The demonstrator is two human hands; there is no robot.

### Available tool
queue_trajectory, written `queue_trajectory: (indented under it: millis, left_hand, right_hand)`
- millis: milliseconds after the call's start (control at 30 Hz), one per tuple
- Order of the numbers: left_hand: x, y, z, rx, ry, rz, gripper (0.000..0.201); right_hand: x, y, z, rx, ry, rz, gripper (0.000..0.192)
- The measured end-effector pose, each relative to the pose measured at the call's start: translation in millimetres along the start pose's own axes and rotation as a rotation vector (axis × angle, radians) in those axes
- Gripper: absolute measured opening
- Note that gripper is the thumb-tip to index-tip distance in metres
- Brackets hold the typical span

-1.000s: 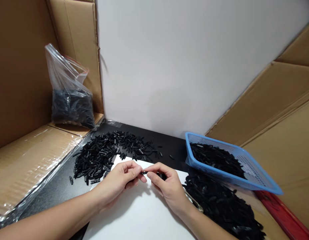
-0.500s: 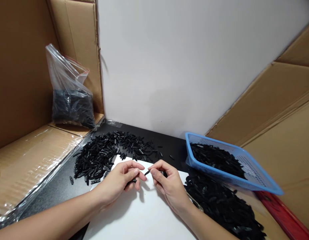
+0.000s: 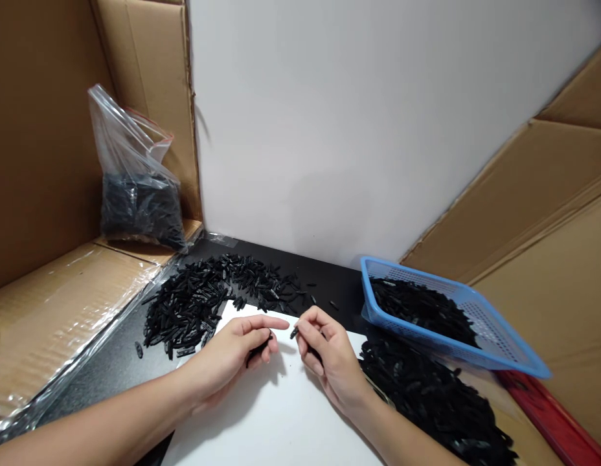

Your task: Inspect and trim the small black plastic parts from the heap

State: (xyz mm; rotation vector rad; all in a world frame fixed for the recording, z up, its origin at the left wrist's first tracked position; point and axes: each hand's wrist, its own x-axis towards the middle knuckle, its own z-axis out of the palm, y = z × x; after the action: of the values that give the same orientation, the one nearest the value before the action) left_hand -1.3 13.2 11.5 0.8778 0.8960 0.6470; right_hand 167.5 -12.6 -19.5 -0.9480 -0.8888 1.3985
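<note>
A white wall and cardboard panels (image 3: 548, 213) close in a dark worktop (image 3: 116, 356), where a white sheet (image 3: 276, 421) lies under both hands. A blue basket (image 3: 499, 336) of black parts sits tilted at the right on a larger heap of black parts (image 3: 427, 401); another pile (image 3: 193, 304) spreads at the far left, with a clear bag (image 3: 135, 194) of the same behind it. The left hand (image 3: 232, 356) curls around a slim black piece (image 3: 259, 347), pinched under thumb and forefinger, its long axis slanting toward the right hand. The right hand (image 3: 329, 362), just beside it and apart, pinches a second small black part (image 3: 294, 332) at its fingertips. Both pieces are mostly hidden by fingers, so their shape is hard to make out
</note>
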Motion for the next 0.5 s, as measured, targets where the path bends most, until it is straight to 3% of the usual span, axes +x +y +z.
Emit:
queue_trajectory:
  millis: [167,267,500]
  left_hand:
    - [0.0,-0.5,0.4,0.058,-0.009,0.026,0.039]
    - [1.1,-1.7,-0.9,0.086,-0.007,0.071,0.041]
    - [5.9,-9.0,-6.0,0.212,-0.032,0.179,0.032]
  right_hand:
    - [0.0,-1.9,-2.1,0.1,-0.067,0.019,0.031]
    - [-1.4,0.8,-1.1,-0.056,-0.064,0.017,0.03]
    - [-7.2,-0.9,4.0,-0.501,-0.016,-0.165,0.015]
